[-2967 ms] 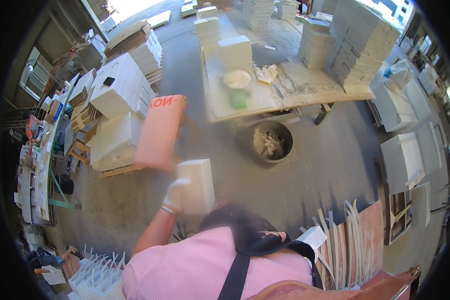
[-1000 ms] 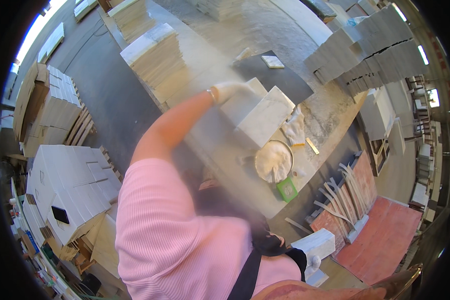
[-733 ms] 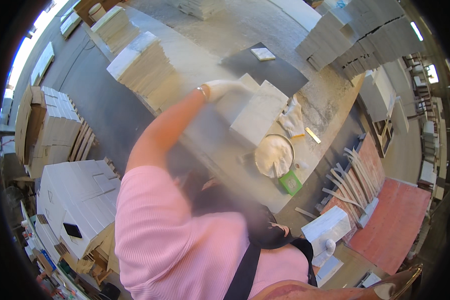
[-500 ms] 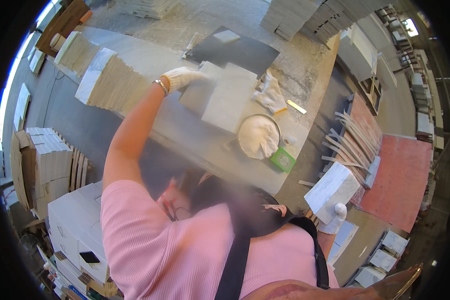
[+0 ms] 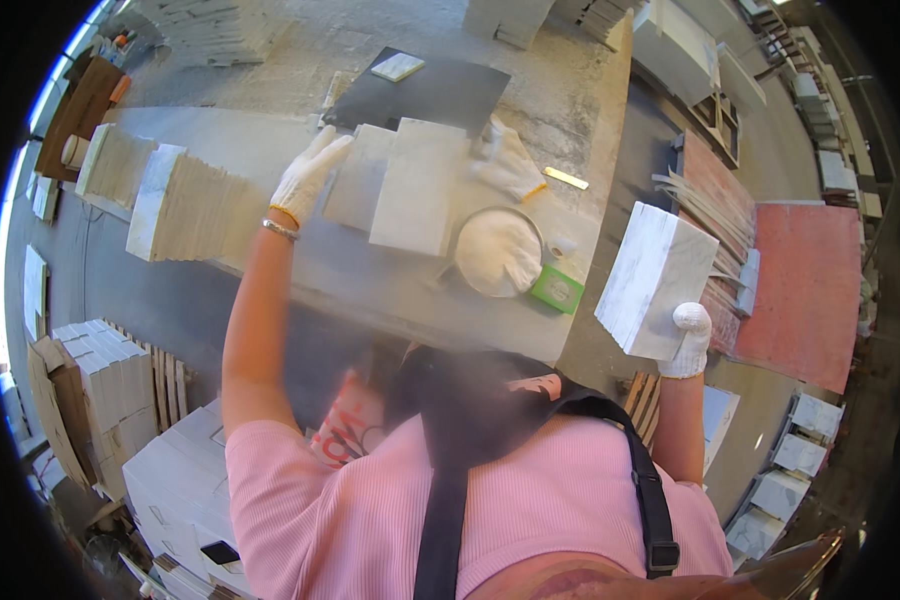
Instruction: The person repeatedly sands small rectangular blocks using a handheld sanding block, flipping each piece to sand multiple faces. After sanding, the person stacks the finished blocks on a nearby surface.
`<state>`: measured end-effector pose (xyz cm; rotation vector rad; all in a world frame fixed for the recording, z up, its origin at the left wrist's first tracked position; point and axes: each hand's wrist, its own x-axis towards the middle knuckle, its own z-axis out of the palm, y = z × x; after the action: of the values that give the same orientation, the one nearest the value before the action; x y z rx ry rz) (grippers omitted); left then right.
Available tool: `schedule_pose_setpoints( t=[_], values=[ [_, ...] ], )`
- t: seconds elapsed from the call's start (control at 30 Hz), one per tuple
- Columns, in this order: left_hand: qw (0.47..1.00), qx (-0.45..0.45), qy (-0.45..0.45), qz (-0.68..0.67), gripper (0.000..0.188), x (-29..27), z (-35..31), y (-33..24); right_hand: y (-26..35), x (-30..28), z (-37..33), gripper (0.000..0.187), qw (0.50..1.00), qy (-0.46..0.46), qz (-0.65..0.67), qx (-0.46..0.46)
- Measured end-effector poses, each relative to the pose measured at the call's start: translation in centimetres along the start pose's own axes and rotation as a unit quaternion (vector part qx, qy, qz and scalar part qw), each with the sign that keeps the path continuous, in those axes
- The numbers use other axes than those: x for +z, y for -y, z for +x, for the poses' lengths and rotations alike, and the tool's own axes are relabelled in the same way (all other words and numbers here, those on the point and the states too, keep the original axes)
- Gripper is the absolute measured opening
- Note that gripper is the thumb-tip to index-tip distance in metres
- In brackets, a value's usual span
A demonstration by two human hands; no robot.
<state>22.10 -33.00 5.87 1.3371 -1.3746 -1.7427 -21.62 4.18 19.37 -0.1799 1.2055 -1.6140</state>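
My left hand (image 5: 305, 180), in a white knit glove, is over the table (image 5: 340, 265) with its fingers stretched out. It is just left of a grey stone tile (image 5: 358, 178) and seems apart from it. A paler stone tile (image 5: 415, 190) lies against that tile's right side. At the right, my right hand (image 5: 686, 340), gloved in white too, is closed at the lower edge of a white marble block (image 5: 660, 280). Thin lines on the block's left face suggest stacked tiles. Part of my fingers is hidden against it.
A round dish of white material (image 5: 498, 252), a green box (image 5: 557, 288) and a spare glove (image 5: 510, 165) are on the table's right. Beyond the tiles lies a black sheet (image 5: 420, 95). Tile stacks (image 5: 190, 205) stand left. Wooden slats (image 5: 715, 215) and a red panel (image 5: 805, 290) lie right.
My left hand has drawn back leftward off the grey tile. My right hand and the marble block have shifted up in the picture, the block now covering part of the slats. The whole view has tilted.
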Motion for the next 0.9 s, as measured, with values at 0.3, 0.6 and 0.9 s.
schedule_pose_setpoints(
  t=[0.3, 0.6, 0.9],
  values=[
    [0.955, 0.171, 0.068, -0.233, 0.087, -0.9, -6.1, -10.0, 7.2, 19.2, 9.2, 0.097, 0.909, 0.326, -0.26, -0.024],
    [0.891, 0.29, 0.053, -0.346, 0.101, 0.2, -8.7, -10.4, 2.6, 42.9, 16.3, 0.115, 0.603, 0.57, -0.558, -0.017],
    [0.967, 0.109, -0.138, -0.186, 0.109, 0.7, -12.4, -1.9, -11.8, 50.2, 22.7, 0.121, 0.298, 0.638, -0.694, 0.149]
  ],
)
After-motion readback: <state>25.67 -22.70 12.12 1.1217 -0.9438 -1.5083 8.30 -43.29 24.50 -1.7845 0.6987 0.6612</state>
